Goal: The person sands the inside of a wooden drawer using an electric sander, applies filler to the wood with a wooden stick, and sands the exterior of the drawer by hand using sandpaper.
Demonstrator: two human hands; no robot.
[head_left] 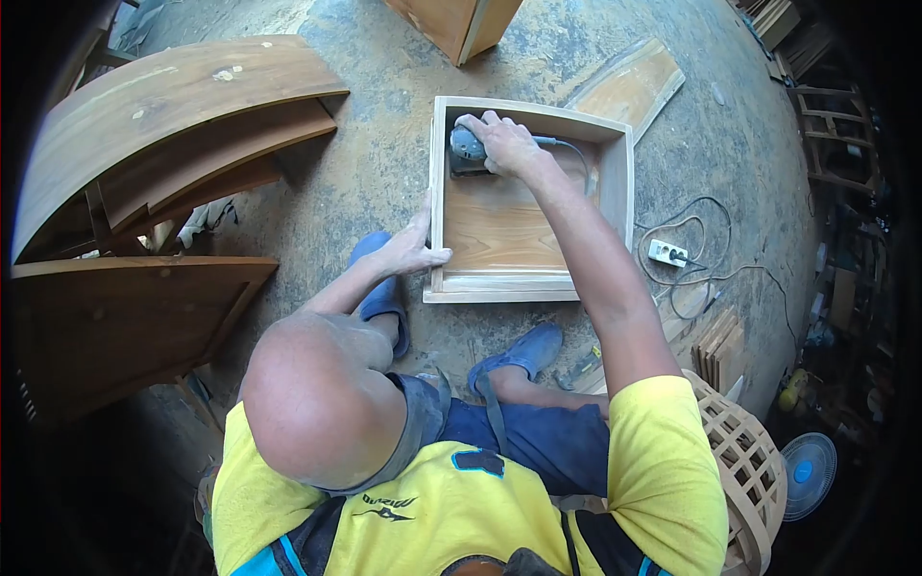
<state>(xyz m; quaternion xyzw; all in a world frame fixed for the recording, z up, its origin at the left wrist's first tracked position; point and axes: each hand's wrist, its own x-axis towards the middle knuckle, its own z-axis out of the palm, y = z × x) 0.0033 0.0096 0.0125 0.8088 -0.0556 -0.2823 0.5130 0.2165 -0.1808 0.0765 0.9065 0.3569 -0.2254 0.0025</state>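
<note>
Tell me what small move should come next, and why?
Probably draw the power tool toward the person: the right hand holds it in the far left corner of the wooden box, the left hand rests against the box's left side, and no object shows in its near half.

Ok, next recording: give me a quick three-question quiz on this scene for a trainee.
1. Fill in: the ____ hand holds the sander.
2. True or false: the left hand touches the side of the box.
3. Where is the power strip?
a) inside the box
b) on the floor, to the right of the box
c) under the left hand

Key:
1. Right; the right hand is on the sander, inside the box.
2. True; its thumb reaches over the rim.
3. b
</note>
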